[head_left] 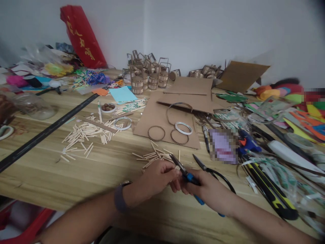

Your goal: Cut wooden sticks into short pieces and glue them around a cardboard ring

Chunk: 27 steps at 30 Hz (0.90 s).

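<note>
My right hand (pixel 205 189) is wrapped round a pair of blue-handled pliers (pixel 189 177), their dark jaws pointing up and left. Close beside the jaws, my left hand (pixel 161 176) pinches short pale wooden sticks (pixel 177 167) between thumb and fingers; how many is hard to see. Just beyond the left hand lies a small pile of loose sticks (pixel 154 155). Black-handled scissors (pixel 213 172) rest on the table behind my right hand. Further forward, brown rings (pixel 156 133) and a white ring (pixel 183 128) lie on a cardboard sheet (pixel 142 125).
A larger stick heap (pixel 83 134) spreads to the left, near a bowl of brown beads (pixel 108 107). Small woven baskets (pixel 149 74) stand by the wall. A yellow-black utility knife (pixel 271 188) and a blue glue gun (pixel 250 142) lie right. Another person's hand (pixel 6 106) shows far left.
</note>
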Each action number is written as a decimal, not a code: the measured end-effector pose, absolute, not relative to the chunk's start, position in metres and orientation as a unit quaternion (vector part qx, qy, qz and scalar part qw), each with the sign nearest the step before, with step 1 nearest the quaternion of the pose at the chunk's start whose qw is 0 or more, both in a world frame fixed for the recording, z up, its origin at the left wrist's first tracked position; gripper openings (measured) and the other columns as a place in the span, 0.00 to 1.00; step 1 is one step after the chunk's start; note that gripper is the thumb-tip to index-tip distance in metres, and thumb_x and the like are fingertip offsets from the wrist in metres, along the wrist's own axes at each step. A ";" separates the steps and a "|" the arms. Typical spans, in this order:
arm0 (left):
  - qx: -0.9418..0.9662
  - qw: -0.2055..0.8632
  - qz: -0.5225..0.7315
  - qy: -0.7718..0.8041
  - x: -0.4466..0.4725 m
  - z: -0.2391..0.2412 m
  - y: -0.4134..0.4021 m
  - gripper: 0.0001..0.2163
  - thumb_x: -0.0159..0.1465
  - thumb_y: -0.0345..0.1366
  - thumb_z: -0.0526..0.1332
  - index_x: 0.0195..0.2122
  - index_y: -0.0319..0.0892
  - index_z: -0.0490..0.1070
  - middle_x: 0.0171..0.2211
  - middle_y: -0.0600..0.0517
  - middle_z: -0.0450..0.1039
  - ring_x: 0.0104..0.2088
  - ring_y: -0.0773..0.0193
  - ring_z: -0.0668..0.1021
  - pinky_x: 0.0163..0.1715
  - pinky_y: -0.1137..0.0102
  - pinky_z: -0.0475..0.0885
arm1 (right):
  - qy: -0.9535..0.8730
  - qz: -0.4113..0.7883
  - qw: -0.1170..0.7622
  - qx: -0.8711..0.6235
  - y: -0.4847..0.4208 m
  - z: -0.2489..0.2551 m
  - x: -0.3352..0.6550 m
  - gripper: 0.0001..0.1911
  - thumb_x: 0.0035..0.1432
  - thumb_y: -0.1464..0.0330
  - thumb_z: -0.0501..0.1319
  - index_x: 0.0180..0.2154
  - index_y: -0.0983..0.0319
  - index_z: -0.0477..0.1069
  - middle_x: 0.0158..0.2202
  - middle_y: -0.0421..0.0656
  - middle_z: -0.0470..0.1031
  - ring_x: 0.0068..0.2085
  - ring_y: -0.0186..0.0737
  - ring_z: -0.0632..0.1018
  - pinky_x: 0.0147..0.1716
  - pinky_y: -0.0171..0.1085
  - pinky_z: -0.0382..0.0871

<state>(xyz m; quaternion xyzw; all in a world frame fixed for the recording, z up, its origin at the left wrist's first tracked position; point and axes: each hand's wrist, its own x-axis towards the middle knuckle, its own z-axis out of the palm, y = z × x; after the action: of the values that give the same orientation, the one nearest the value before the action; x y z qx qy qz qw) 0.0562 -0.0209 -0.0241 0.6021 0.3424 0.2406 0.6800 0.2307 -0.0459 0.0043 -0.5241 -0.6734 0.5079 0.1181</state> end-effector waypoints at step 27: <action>0.613 0.667 0.210 0.368 0.057 -0.013 -0.024 0.13 0.64 0.41 0.48 0.28 0.39 0.65 0.18 0.56 0.64 0.18 0.70 0.67 0.21 0.74 0.64 | -0.607 0.583 0.134 -0.523 -0.046 0.008 0.233 0.05 0.49 0.66 0.58 0.29 0.61 0.66 0.27 0.39 0.69 0.33 0.39 0.71 0.32 0.35 0.64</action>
<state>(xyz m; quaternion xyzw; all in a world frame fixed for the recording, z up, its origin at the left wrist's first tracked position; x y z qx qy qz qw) 0.0568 -0.0240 -0.0133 0.6134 0.3682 0.2096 0.6665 0.2329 -0.0455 0.0080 -0.5230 -0.6074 0.5828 0.1341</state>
